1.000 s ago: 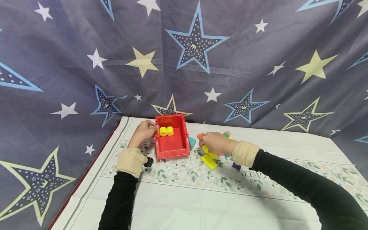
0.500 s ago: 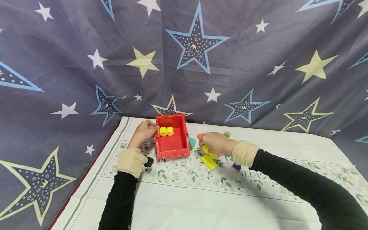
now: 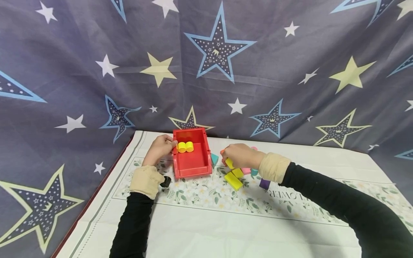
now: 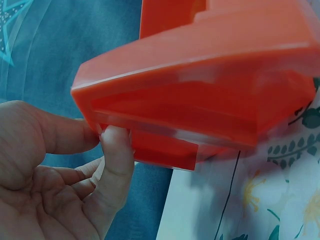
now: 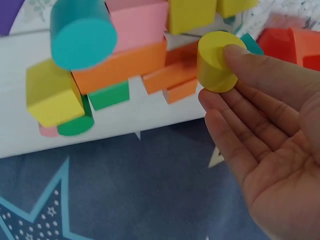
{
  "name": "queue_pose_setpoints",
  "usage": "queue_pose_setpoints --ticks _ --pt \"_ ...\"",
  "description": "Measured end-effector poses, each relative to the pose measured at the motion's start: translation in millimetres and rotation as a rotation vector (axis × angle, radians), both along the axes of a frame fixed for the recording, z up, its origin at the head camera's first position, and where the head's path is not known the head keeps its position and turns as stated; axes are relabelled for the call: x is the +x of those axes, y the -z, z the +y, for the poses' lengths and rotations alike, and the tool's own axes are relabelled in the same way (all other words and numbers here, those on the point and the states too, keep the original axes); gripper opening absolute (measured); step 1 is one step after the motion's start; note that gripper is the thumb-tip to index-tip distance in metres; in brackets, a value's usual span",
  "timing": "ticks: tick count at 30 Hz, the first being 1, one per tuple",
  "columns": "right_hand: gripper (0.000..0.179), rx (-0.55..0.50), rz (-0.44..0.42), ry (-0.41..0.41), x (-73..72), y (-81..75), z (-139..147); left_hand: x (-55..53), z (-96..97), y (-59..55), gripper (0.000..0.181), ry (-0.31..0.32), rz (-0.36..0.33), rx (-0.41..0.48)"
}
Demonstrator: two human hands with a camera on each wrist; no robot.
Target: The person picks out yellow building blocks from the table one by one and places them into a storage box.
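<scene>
My left hand grips the left edge of a red plastic bin. In the left wrist view, its thumb and a finger pinch the lower rim of the bin. Two yellow cylinder blocks lie side by side inside, toward the back left. Right of the bin, my right hand is over a pile of toy blocks. The right wrist view shows it pinching a yellow cylinder block between thumb and fingers. Orange blocks lie close to that cylinder.
Around the right hand lie a long yellow block, a purple block, a pink block and a teal cylinder. A teal block sits by the bin's right wall. Behind the table hangs a star-patterned cloth.
My right hand has risen slightly with the yellow cylinder, uncovering pink and teal blocks beneath it. The left hand and the bin keep their places.
</scene>
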State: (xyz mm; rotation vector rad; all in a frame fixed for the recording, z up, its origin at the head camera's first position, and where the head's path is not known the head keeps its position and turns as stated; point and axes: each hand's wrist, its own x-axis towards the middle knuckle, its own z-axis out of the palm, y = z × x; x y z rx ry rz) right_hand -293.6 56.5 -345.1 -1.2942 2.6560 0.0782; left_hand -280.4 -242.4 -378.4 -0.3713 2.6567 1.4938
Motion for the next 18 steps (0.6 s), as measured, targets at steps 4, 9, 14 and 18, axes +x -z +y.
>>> queue_pose_setpoints --ticks 4,9,14,18 --pt "0.022 -0.001 0.036 -0.017 -1.1 -10.5 -2.1 -0.3 -1.2 -0.1 0.033 0.002 -0.01 0.008" --pt "0.027 -0.003 0.075 0.001 -3.7 -25.1 -4.3 -0.1 -1.1 0.2 0.032 0.004 -0.004 0.009" --pt "0.025 -0.015 0.096 0.019 -7.2 -43.5 -6.7 0.1 -1.0 0.2 0.032 0.01 0.008 0.012" --pt "0.018 -0.032 0.138 0.015 -10.8 -60.1 -11.4 0.3 -1.2 -0.7 0.032 0.013 0.015 0.016"
